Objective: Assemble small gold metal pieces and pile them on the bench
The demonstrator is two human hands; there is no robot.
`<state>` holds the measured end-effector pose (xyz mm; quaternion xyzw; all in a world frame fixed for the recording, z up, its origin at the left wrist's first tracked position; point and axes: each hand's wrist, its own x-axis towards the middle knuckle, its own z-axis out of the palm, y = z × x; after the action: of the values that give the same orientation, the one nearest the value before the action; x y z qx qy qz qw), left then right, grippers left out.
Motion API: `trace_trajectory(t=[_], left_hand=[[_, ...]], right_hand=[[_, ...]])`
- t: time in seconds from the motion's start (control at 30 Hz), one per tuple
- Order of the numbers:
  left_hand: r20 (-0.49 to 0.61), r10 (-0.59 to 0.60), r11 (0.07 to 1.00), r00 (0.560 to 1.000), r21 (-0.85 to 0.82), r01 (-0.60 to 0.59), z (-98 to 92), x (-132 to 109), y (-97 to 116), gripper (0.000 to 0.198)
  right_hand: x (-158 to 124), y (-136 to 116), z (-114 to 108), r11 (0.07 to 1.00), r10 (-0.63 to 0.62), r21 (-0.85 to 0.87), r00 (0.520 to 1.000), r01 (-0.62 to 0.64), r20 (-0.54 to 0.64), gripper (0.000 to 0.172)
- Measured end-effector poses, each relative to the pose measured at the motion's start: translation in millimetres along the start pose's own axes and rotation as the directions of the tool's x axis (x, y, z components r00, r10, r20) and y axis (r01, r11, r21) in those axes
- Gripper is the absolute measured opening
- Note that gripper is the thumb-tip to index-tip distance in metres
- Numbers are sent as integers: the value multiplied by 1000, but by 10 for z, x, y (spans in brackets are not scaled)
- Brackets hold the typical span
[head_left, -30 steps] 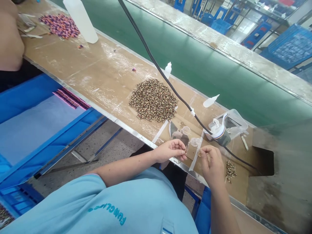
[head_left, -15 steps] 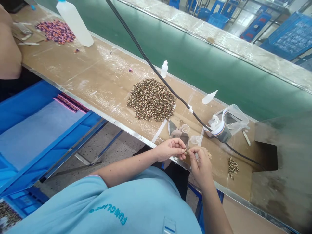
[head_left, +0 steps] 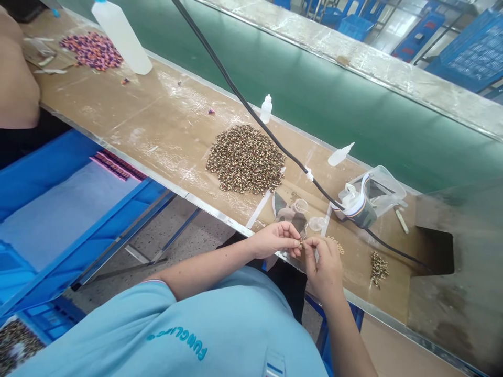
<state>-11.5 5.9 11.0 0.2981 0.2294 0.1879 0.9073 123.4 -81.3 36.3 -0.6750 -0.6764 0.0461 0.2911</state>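
My left hand [head_left: 278,241] and my right hand [head_left: 324,262] meet fingertip to fingertip over the table's near edge. Between them is a small gold-and-dark ring-like piece [head_left: 301,244], mostly covered by the fingers. Both hands are closed in a pinch on it. Just beyond the hands lie a grey cloth scrap [head_left: 290,217] and two small clear round dishes, one of them a shallow dish [head_left: 316,224]. Right of my right hand is a little cluster of gold bits [head_left: 337,246]. Farther right sits a small heap of gold-and-dark pieces [head_left: 379,268].
A large pile of similar pieces [head_left: 245,159] lies mid-table. Behind it stand a small white bottle [head_left: 266,109] and a hanging black cable [head_left: 239,97]. A clear plastic box [head_left: 383,191] is at right. At far left are a big bottle [head_left: 123,39], pink-purple pieces [head_left: 92,51] and another person's arm [head_left: 18,78].
The view has shifted slightly, so the table and its contents sit a little differently in the picture. My hands keep their pinch, with hardly any visible movement.
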Motion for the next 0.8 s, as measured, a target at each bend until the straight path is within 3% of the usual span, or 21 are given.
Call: trace_trajectory(t=[0.2,0.53,0.7,0.8], left_hand=[[-13,11,1000,1000,22,-10,4,-4,-15,43],[-85,199,971,976,154,-185,74,-53,-135,37],[-76,240,944,968,249,-215,60,-69,-208,34],[-63,263,934,963,266,-238,41,-66,-229,31]], right_hand=[[-12,16,-27,999,21,39,1000,-21,8,13],[-206,-61,53,973,185,168,968,-156,-170,8],[-248,-76,77,983,155,130,964,-129,-217,5],[-278,-38,86,996,74,61,965,-61,-251,5]])
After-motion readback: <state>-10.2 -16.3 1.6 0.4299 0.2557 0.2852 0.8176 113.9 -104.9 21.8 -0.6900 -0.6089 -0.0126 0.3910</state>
